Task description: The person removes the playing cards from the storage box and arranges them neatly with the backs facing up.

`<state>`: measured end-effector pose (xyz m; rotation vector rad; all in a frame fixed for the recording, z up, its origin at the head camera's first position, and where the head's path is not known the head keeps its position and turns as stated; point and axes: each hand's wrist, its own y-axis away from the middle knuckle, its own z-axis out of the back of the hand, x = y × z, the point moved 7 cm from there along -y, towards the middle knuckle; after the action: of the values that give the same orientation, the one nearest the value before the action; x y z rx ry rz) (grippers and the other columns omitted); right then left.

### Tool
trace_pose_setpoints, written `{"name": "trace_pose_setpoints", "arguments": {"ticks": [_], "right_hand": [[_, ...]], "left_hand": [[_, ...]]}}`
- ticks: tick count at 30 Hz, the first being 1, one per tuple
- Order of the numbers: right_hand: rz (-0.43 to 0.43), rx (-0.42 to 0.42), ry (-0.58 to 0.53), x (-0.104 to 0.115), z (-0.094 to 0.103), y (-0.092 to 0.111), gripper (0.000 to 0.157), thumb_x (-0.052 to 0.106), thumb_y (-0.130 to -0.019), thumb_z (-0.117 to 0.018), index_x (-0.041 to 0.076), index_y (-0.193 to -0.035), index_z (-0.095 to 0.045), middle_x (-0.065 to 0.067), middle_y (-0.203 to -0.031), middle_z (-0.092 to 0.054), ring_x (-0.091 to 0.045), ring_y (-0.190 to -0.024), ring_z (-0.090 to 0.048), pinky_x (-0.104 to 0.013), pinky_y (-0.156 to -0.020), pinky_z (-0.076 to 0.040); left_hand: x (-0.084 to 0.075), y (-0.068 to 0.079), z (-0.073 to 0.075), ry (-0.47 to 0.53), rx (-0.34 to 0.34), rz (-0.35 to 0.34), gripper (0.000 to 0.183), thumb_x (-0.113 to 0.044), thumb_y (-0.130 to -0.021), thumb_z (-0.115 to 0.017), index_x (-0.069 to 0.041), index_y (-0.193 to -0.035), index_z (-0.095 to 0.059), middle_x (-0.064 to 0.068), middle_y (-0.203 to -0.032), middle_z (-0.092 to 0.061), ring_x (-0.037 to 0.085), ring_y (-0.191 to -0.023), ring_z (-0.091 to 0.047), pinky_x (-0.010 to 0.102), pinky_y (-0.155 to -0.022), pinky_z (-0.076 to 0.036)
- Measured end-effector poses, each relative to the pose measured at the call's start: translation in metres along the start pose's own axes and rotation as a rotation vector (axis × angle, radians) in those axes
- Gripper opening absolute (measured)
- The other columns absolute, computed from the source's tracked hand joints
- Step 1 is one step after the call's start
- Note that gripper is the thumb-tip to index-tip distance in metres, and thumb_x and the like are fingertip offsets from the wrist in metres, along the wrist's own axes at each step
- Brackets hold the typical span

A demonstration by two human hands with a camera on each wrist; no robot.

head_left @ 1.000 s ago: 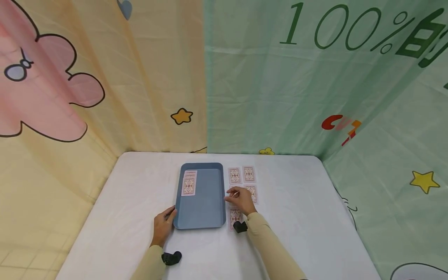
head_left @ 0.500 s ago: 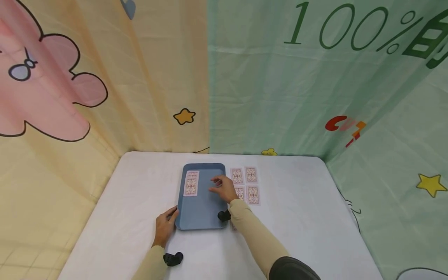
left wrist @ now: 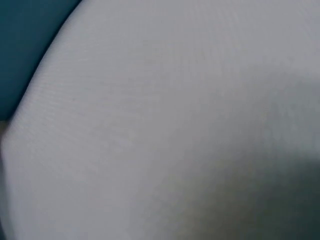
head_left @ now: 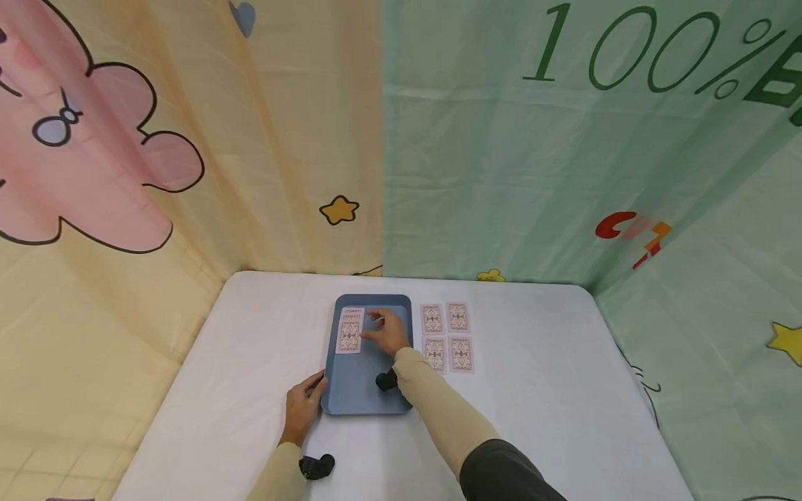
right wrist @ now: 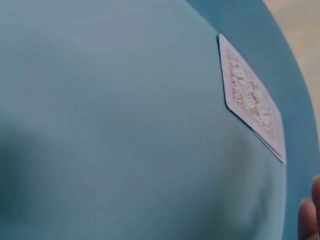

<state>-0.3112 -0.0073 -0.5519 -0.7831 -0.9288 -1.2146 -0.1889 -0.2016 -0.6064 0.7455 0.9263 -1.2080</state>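
A blue-grey tray [head_left: 366, 400] lies on the table. At its upper left sits an overlapping column of face-down playing cards [head_left: 349, 337], red-patterned on the back; the right wrist view shows these playing cards [right wrist: 252, 95] close to the raised rim. My left hand [head_left: 303, 410] holds the tray's left edge near the front corner, thumb and fingers at the rim. Over the tray hovers my right hand [head_left: 387, 332], fingers bent and thumb apart from them, thumb tip beside the cards; no card shows between. Only fingertips [right wrist: 307, 220] of it enter the right wrist view.
Face-down playing cards [head_left: 446, 337] lie in two rows of two right of the tray. My right forearm [head_left: 432, 396] hides the table below them. White cloth [head_left: 539, 390] covers the table, with printed curtains [head_left: 489, 174] behind. Each wrist wears a black camera [head_left: 316, 466].
My right hand has moved left from the loose cards, across the tray's right rim, to the card column. The left hand stays at the tray. The view has shifted slightly.
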Motion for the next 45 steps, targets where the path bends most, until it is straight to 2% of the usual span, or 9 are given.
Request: {"name": "trace_pose_setpoints", "arguments": {"ticks": [5,8,13,16,19,25,31,40,45], "right_hand": [[0.001,-0.030,0.018,0.002,-0.003,-0.008,0.048,0.004,-0.076,-0.080,-0.003,-0.120,-0.063,-0.017,-0.111,-0.062,-0.028,-0.092,-0.057,-0.039,-0.078,-0.049],[0.000,-0.019,0.039,0.001,-0.012,-0.012,0.050,0.005,-0.074,-0.083,-0.003,-0.119,-0.064,-0.018,-0.111,-0.062,-0.026,-0.088,-0.056,-0.034,-0.075,-0.049],[-0.028,-0.009,0.080,-0.005,-0.023,-0.018,0.053,0.006,-0.071,-0.085,-0.002,-0.119,-0.064,-0.015,-0.110,-0.062,-0.019,-0.083,-0.054,-0.027,-0.073,-0.047],[-0.046,-0.017,0.097,-0.007,-0.025,-0.021,0.054,0.006,-0.070,-0.086,0.000,-0.119,-0.064,-0.013,-0.110,-0.061,-0.019,-0.086,-0.054,-0.031,-0.077,-0.048],[-0.039,-0.011,0.112,-0.007,-0.029,-0.022,0.055,0.005,-0.070,-0.086,-0.001,-0.120,-0.064,-0.015,-0.114,-0.061,-0.025,-0.097,-0.057,-0.037,-0.087,-0.049],[-0.022,-0.004,0.221,-0.006,-0.034,-0.022,0.059,0.006,-0.067,-0.087,-0.001,-0.121,-0.063,-0.017,-0.121,-0.059,-0.033,-0.115,-0.054,-0.043,-0.103,-0.041],[-0.065,0.027,0.324,-0.013,-0.041,-0.020,0.066,0.013,-0.065,-0.090,0.006,-0.125,-0.063,-0.014,-0.125,-0.056,-0.032,-0.119,-0.051,-0.046,-0.102,-0.037],[-0.077,0.061,0.364,-0.020,-0.045,-0.022,0.067,0.014,-0.064,-0.091,0.005,-0.124,-0.063,-0.014,-0.121,-0.052,-0.030,-0.117,-0.049,-0.044,-0.102,-0.037],[-0.096,0.049,0.330,-0.023,-0.045,-0.022,0.066,0.013,-0.062,-0.091,0.006,-0.120,-0.062,-0.012,-0.119,-0.053,-0.029,-0.114,-0.049,-0.043,-0.102,-0.037]], "left_hand": [[-0.003,-0.001,0.000,-0.006,-0.003,-0.027,0.032,-0.011,-0.096,-0.059,0.008,-0.121,-0.063,0.023,-0.116,-0.066,0.035,-0.109,-0.062,0.048,-0.092,-0.048],[0.001,0.001,0.003,-0.005,-0.024,-0.019,0.031,-0.010,-0.095,-0.060,0.007,-0.119,-0.064,0.021,-0.115,-0.067,0.034,-0.108,-0.063,0.047,-0.090,-0.049],[0.003,0.002,0.005,-0.016,-0.051,-0.063,0.029,-0.011,-0.094,-0.061,0.007,-0.116,-0.066,0.020,-0.110,-0.069,0.035,-0.105,-0.063,0.042,-0.087,-0.051],[0.001,0.001,0.002,-0.015,-0.044,-0.089,0.029,-0.012,-0.094,-0.061,0.007,-0.116,-0.067,0.020,-0.109,-0.069,0.035,-0.103,-0.064,0.037,-0.085,-0.052],[0.002,0.000,0.001,0.003,-0.041,-0.070,0.029,-0.012,-0.094,-0.062,0.006,-0.116,-0.067,0.018,-0.109,-0.069,0.032,-0.102,-0.065,0.035,-0.084,-0.052],[0.005,-0.001,-0.002,0.016,-0.018,-0.031,0.031,-0.014,-0.095,-0.061,0.006,-0.119,-0.065,0.018,-0.112,-0.068,0.031,-0.107,-0.063,0.041,-0.089,-0.050],[0.005,0.000,-0.001,0.009,-0.019,-0.027,0.031,-0.012,-0.095,-0.061,0.006,-0.119,-0.065,0.018,-0.112,-0.068,0.032,-0.109,-0.062,0.047,-0.091,-0.048],[0.002,0.001,0.000,0.023,-0.005,-0.016,0.031,-0.012,-0.095,-0.060,0.007,-0.120,-0.064,0.019,-0.114,-0.067,0.033,-0.113,-0.060,0.048,-0.094,-0.046],[0.002,0.002,0.000,0.020,-0.002,-0.007,0.032,-0.012,-0.096,-0.060,0.007,-0.121,-0.064,0.020,-0.116,-0.067,0.034,-0.114,-0.059,0.049,-0.095,-0.045]]}}
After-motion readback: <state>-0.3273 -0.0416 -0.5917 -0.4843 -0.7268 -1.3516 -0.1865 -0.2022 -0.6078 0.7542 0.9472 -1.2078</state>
